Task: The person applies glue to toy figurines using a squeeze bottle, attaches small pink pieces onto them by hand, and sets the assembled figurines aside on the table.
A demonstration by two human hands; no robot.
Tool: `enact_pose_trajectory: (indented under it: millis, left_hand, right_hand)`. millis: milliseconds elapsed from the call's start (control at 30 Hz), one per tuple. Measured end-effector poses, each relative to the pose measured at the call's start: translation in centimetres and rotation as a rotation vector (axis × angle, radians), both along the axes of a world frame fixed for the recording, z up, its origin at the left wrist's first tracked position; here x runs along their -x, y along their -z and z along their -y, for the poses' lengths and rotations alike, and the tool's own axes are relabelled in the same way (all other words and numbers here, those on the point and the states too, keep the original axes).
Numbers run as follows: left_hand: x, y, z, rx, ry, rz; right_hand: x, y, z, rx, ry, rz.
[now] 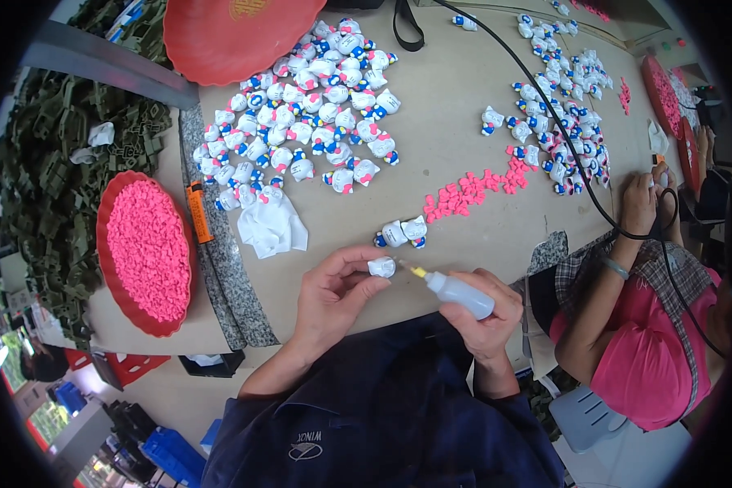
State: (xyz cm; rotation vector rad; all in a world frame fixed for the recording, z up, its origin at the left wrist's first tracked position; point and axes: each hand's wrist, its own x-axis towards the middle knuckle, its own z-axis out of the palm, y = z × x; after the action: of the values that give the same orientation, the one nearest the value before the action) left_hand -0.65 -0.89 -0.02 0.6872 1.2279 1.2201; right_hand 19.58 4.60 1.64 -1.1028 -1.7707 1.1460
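Note:
My left hand [337, 297] pinches a small white figurine [380, 267] between thumb and fingertips. My right hand [488, 315] is wrapped around a squeeze bottle [464, 295], pale and translucent with a yellow nozzle and a thin tip. That tip points left, at or very near the figurine; whether they touch I cannot tell. Just beyond my left hand, two white-and-blue figurines [400, 233] lie side by side. A trail of small pink bow-shaped pieces [472, 193] runs from there toward the far right.
A large heap of figurines [301, 106] covers the far left, beside a white cloth [273, 228] and an orange strip-like object [198, 213]. A red dish [103, 244] holds pink pieces. Another red dish [236, 37] stands behind. A black cable [557, 122] crosses near a co-worker's arm [581, 325].

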Motion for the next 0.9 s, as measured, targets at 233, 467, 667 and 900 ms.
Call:
enact_pose_trajectory:
  millis: [233,467,667,900]
  left_hand:
    - [0.6,-0.4,1.0,0.049,-0.047,-0.018]
    - [0.9,-0.7,2.3,0.094,-0.015,-0.046]
    - [0.5,-0.5,2.8,0.097,-0.004,0.008]
    - [-0.9,-0.3,2.4,0.096,0.073,0.076]
  right_hand:
    - [1.6,0.3,0.2,0.315,0.207,-0.276]
    - [4.2,1.7,-0.1,-0.160,0.070,0.132]
    - [2.1,1.2,-1.0,-0.097,0.172,0.139]
    - [1.6,2.2,-4.7,-0.246,0.335,0.450]
